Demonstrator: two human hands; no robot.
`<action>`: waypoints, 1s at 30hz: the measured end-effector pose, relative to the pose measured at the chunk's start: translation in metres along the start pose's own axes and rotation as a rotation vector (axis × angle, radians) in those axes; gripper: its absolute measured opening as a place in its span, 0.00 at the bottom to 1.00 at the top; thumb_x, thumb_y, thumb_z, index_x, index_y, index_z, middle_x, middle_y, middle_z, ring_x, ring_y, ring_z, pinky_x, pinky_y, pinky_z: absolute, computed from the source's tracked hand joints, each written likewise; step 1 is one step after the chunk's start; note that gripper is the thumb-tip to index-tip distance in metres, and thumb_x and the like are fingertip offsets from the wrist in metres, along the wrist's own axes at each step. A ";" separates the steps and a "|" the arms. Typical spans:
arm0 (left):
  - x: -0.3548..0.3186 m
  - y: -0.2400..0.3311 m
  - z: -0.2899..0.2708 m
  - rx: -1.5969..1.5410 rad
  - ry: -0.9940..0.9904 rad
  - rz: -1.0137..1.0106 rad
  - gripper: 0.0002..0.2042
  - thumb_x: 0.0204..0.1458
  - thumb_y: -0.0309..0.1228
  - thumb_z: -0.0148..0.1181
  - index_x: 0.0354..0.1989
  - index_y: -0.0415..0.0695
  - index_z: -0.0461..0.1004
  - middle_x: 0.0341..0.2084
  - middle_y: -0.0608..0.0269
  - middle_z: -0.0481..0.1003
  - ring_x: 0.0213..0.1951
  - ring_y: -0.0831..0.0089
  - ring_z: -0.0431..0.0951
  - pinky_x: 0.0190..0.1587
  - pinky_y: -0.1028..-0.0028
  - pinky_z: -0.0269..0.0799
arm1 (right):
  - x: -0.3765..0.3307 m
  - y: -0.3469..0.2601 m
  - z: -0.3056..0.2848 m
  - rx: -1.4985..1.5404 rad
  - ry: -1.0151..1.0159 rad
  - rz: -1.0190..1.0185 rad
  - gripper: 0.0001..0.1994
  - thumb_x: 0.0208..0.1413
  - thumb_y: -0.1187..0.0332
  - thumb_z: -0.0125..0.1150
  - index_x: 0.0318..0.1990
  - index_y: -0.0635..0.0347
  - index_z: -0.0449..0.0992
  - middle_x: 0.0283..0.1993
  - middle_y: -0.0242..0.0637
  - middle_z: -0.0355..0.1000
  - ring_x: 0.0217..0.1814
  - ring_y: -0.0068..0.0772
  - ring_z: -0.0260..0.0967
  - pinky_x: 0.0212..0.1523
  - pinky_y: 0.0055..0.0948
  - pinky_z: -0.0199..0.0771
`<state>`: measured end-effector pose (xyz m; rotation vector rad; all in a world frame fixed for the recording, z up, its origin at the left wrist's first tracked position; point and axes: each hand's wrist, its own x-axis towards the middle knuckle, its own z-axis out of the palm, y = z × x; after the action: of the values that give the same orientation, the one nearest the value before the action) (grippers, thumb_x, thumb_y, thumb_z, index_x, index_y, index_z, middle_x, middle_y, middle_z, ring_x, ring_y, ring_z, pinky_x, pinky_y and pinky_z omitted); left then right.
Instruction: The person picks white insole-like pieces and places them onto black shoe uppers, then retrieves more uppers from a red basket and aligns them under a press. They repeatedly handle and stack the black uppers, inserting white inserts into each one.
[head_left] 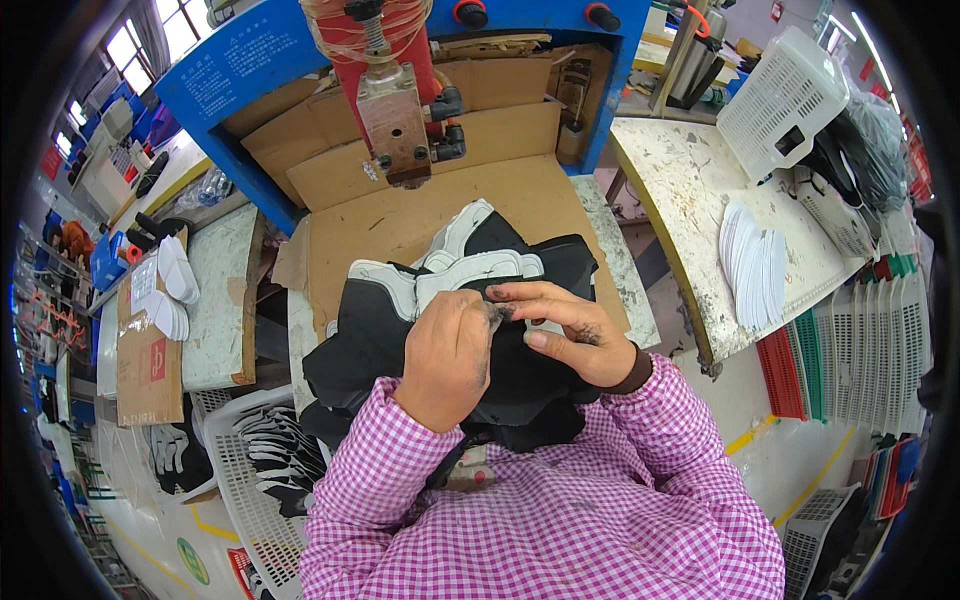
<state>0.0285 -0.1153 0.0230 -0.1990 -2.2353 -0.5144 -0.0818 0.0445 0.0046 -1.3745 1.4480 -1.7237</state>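
- The left hand is curled into a loose fist, knuckles up; the right hand reaches across with its fingers stretched, thumb set apart below them. The two grips meet at the fingertips; whether anything is pinched there I cannot tell.
- Right under both hands lies the pile of black pieces, spread over the front of the table and spilling toward the checked smock.
- Pale shaped parts lie on or are joined to the far side of the pile; which, I cannot tell. That suggests work partway along: this lot assembled to some degree, the handling at the fingertips unfinished.
- Dark-and-pale pieces fill part of the white basket at lower left, perhaps finished, perhaps waiting.
- White flat shapes fan out on the right-hand table, with another stack on the left; they look unused so far.
- Beyond the pile, bare cardboard gives some room, but the metal press head overhangs it and the blue frame closes both sides.
- Gaps separate the side tables from the middle one, so loose pieces could drop there.
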 end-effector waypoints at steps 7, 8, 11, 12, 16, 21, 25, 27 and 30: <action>-0.015 -0.001 0.017 -0.467 0.004 -0.434 0.07 0.51 0.18 0.55 0.35 0.35 0.64 0.29 0.51 0.67 0.30 0.58 0.71 0.32 0.70 0.69 | -0.003 0.006 0.006 -0.102 0.024 -0.014 0.19 0.56 0.78 0.54 0.56 0.58 0.71 0.67 0.47 0.56 0.65 0.45 0.58 0.64 0.39 0.55; -0.019 0.001 0.019 -0.489 0.026 -0.477 0.06 0.52 0.18 0.54 0.35 0.35 0.64 0.29 0.52 0.67 0.30 0.60 0.71 0.33 0.71 0.68 | -0.004 0.006 0.008 -0.126 0.038 -0.004 0.19 0.56 0.79 0.54 0.56 0.58 0.71 0.68 0.47 0.55 0.65 0.44 0.58 0.63 0.38 0.55; -0.027 0.005 0.027 -0.588 0.061 -0.591 0.04 0.55 0.20 0.51 0.36 0.35 0.64 0.30 0.55 0.67 0.31 0.67 0.71 0.34 0.74 0.67 | -0.007 0.006 0.015 -0.364 0.080 -0.041 0.21 0.54 0.79 0.55 0.57 0.58 0.70 0.70 0.48 0.51 0.64 0.42 0.60 0.62 0.37 0.55; -0.029 0.007 0.029 -0.620 0.082 -0.606 0.04 0.56 0.21 0.51 0.36 0.35 0.64 0.30 0.56 0.67 0.31 0.69 0.70 0.34 0.74 0.67 | -0.008 0.006 0.018 -0.377 0.090 -0.025 0.21 0.53 0.79 0.56 0.57 0.58 0.70 0.70 0.48 0.51 0.64 0.42 0.61 0.62 0.37 0.55; -0.032 0.014 0.032 -0.721 0.176 -0.662 0.03 0.57 0.22 0.49 0.36 0.36 0.65 0.32 0.60 0.66 0.31 0.74 0.68 0.33 0.77 0.66 | -0.010 0.003 0.024 -0.459 0.138 -0.004 0.21 0.52 0.79 0.57 0.56 0.56 0.72 0.69 0.47 0.53 0.63 0.41 0.61 0.61 0.36 0.55; -0.034 0.015 0.029 -0.702 0.137 -0.627 0.02 0.57 0.21 0.49 0.36 0.36 0.65 0.31 0.61 0.65 0.30 0.77 0.67 0.33 0.79 0.65 | -0.008 0.003 0.022 -0.618 0.199 -0.008 0.20 0.52 0.80 0.57 0.54 0.55 0.74 0.66 0.47 0.58 0.62 0.42 0.63 0.60 0.36 0.56; -0.036 0.018 0.032 -0.876 0.091 -0.665 0.02 0.57 0.21 0.49 0.36 0.36 0.65 0.31 0.63 0.64 0.30 0.79 0.66 0.33 0.80 0.64 | -0.007 0.003 0.019 -0.765 0.251 -0.062 0.21 0.51 0.82 0.55 0.54 0.55 0.74 0.64 0.48 0.61 0.62 0.43 0.63 0.58 0.36 0.58; -0.036 0.021 0.034 -0.907 0.068 -0.632 0.02 0.57 0.20 0.49 0.37 0.37 0.64 0.32 0.64 0.63 0.30 0.80 0.66 0.33 0.81 0.66 | -0.008 0.003 0.018 -0.812 0.263 -0.045 0.21 0.51 0.83 0.54 0.54 0.55 0.74 0.64 0.48 0.61 0.63 0.44 0.62 0.58 0.36 0.58; -0.034 0.021 0.031 -0.914 0.085 -0.637 0.04 0.56 0.22 0.52 0.37 0.35 0.66 0.32 0.62 0.65 0.30 0.79 0.67 0.34 0.81 0.66 | -0.011 0.001 0.015 -0.710 0.255 -0.010 0.22 0.52 0.84 0.52 0.55 0.58 0.73 0.65 0.49 0.60 0.66 0.45 0.59 0.61 0.36 0.56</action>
<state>0.0355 -0.0824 -0.0148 0.0868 -1.7934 -1.8285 -0.0649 0.0470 -0.0016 -1.5188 2.3497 -1.4827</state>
